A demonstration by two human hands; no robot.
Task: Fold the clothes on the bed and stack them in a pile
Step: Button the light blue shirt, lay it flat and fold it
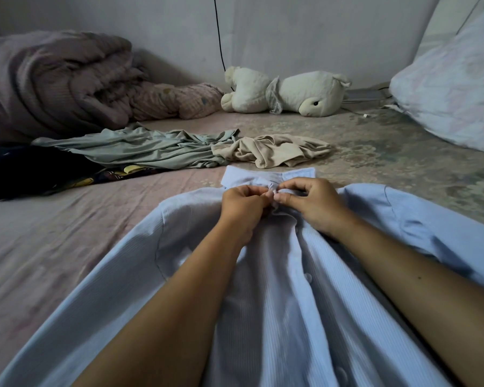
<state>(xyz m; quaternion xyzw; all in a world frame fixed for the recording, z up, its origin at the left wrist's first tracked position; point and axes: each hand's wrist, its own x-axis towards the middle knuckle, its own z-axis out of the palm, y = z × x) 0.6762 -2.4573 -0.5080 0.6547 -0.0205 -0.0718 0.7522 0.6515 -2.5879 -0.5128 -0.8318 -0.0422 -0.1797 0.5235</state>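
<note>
2 sets of fingertips are pinched on the placket just below the collar of the light blue shirt (305, 289) — left hand (242, 209) and right hand (309, 203) nearly touching. Shirt is spread front-up on the bed (53, 233). Beyond it, unfolded — a green garment (151, 148), a beige garment (277, 149).

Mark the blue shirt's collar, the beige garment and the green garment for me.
blue shirt's collar (236, 175), head view, on the left collar flap beyond the hands.
beige garment (274, 150), head view, on the middle of the crumpled heap.
green garment (140, 148), head view, on its rumpled middle.
</note>
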